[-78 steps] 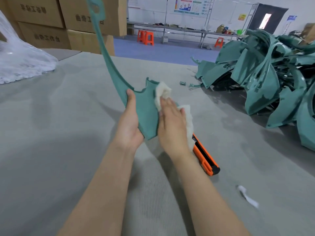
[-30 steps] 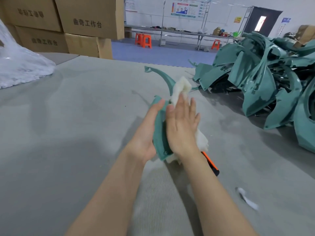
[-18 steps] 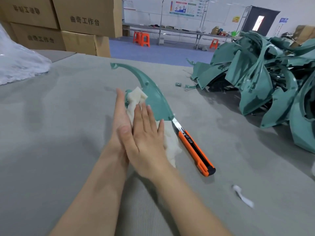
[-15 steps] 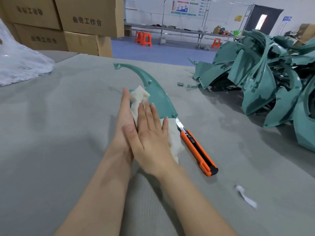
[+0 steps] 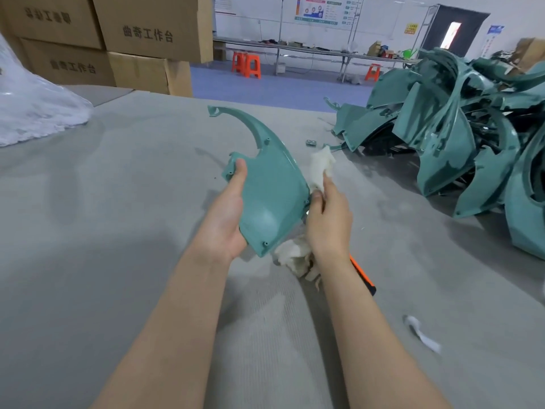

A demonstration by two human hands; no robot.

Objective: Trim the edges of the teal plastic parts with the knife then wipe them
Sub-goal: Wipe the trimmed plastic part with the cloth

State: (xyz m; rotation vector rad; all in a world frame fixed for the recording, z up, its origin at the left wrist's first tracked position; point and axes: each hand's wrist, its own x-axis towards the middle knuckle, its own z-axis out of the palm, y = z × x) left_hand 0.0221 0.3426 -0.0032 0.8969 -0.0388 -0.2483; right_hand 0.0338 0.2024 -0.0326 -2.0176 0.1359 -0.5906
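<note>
A teal plastic part point(image 5: 271, 190) with a long curved tail pointing up and away is held above the grey table. My left hand point(image 5: 227, 219) grips its left edge, thumb on the face. My right hand point(image 5: 327, 222) holds a white cloth point(image 5: 320, 168) against the part's right edge; more of the cloth hangs below the hand. The orange knife point(image 5: 364, 276) lies on the table, mostly hidden behind my right forearm.
A large pile of teal parts point(image 5: 460, 143) fills the right side of the grey felt table point(image 5: 103, 231). Clear plastic wrap point(image 5: 32, 113) lies far left, cardboard boxes point(image 5: 118, 45) behind. A white scrap point(image 5: 421, 335) and a small metal piece point(image 5: 310, 142) lie on the table.
The part was lying flat under both hands and the cloth. Now my left hand has lifted and turned it to face me, and my right hand with the cloth has moved to its right edge.
</note>
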